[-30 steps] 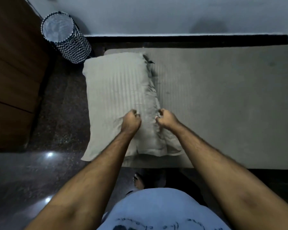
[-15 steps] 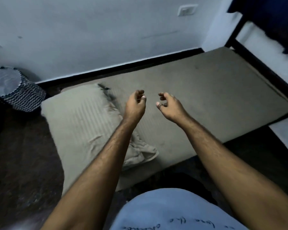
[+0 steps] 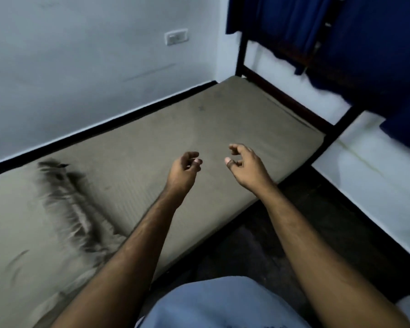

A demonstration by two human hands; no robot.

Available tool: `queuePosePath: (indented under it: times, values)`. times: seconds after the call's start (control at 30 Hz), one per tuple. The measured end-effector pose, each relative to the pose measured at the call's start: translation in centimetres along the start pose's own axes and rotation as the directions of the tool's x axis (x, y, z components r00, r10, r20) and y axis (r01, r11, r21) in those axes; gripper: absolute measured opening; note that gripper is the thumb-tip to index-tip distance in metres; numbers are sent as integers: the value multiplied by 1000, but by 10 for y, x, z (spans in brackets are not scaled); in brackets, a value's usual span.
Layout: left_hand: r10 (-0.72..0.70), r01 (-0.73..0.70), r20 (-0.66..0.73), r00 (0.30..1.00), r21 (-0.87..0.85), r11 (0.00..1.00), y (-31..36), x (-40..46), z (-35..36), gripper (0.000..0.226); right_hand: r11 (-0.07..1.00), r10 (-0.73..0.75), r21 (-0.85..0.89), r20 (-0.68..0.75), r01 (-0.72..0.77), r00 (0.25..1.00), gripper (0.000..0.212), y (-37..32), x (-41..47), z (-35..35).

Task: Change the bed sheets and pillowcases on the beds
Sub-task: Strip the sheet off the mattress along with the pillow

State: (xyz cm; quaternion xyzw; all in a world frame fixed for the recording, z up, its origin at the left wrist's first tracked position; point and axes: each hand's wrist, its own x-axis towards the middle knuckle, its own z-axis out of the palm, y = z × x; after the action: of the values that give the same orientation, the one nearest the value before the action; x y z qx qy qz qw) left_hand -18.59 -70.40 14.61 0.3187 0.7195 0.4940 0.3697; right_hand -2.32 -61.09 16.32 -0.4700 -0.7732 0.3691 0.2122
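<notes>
A low grey-beige mattress lies on the floor along the wall. A pillow in a striped grey-beige case rests on its left end, with the case's bunched open edge facing the mattress middle. My left hand hovers above the mattress with loosely curled fingers, holding nothing. My right hand floats beside it, also loosely curled and empty. Both hands are apart from the pillow and the mattress.
A dark bed frame stands at the mattress's far end, with a white mattress at the right and blue cloth hanging above. The wall carries a socket plate. Dark floor lies between the beds.
Both hands let go of the pillowcase's open edge and lifted off it. The view swung right toward the mattress's far end; the patterned laundry basket left the frame.
</notes>
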Motion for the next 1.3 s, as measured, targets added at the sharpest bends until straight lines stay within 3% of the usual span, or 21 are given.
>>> queuePosePath:
  times: [0.2,0.33,0.57,0.7,0.8,1.1,1.2,1.3]
  values:
    - [11,-15,186,982,19,1000,48,33,172,28,984,176,46,-99,-172,979,39,126,26,-122]
    - [23,-33,251,968,38,999,72,58,242,30,956,282,108,-92,-272,955,37,190,53,-168]
    - [-56,56,285,957,8,998,74,140,332,30,919,386,112,-56,-379,921,35,275,138,-209]
    - [-140,137,359,923,34,990,84,197,395,30,885,459,108,-40,-453,887,33,306,180,-248]
    - [-141,114,433,890,88,990,95,233,437,30,873,481,92,-16,-478,876,29,329,207,-277]
    - [-255,215,415,873,142,966,105,309,545,34,809,555,197,52,-553,830,17,442,281,-319]
    - [-318,279,338,886,159,947,101,337,585,34,773,585,210,129,-598,801,3,492,320,-325]
    - [-384,347,317,867,169,923,94,362,620,34,723,617,214,228,-657,753,10,551,360,-313]
